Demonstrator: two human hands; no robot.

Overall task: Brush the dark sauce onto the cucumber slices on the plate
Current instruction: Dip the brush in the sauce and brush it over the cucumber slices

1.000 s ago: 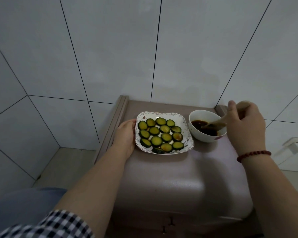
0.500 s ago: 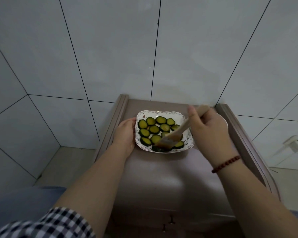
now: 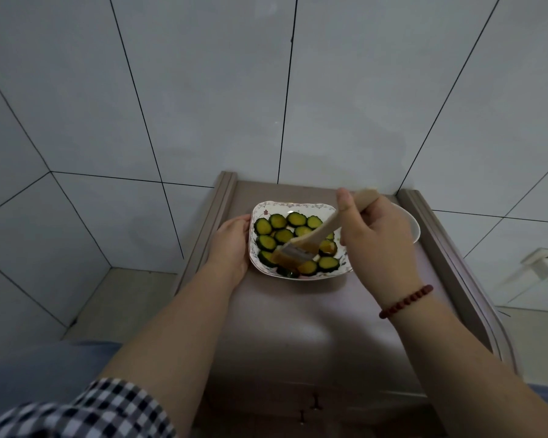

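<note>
- R hand (image 3: pixel 377 245): closed round the brush (image 3: pixel 317 238) handle, thumb up along it.
- L hand (image 3: pixel 231 248): laid against the plate (image 3: pixel 295 206) at its left rim, steadying it. Whether the fingers curl under the rim cannot be told.
- Change noted: 1 s ago the bristles were in the bowl (image 3: pixel 413 227). They have since been carried across and now lie on the near-left slices (image 3: pixel 279 221). L hand and plate unmoved.
- Bristles look brown and wet. Load judged taken. Step in hand judged as a brushing stroke, not a dip.
- Slices: in rows on the plate, mid-cabinet (image 3: pixel 298 311), just left of the bowl. Bowl mostly hidden behind R hand; sauce not seen now.
- One slice near the front right shows a dark glaze. Far row looks plain green, so coverage judged partial.
- Risk: drips on the rim; light slices may be dragged by the bristles.
</note>
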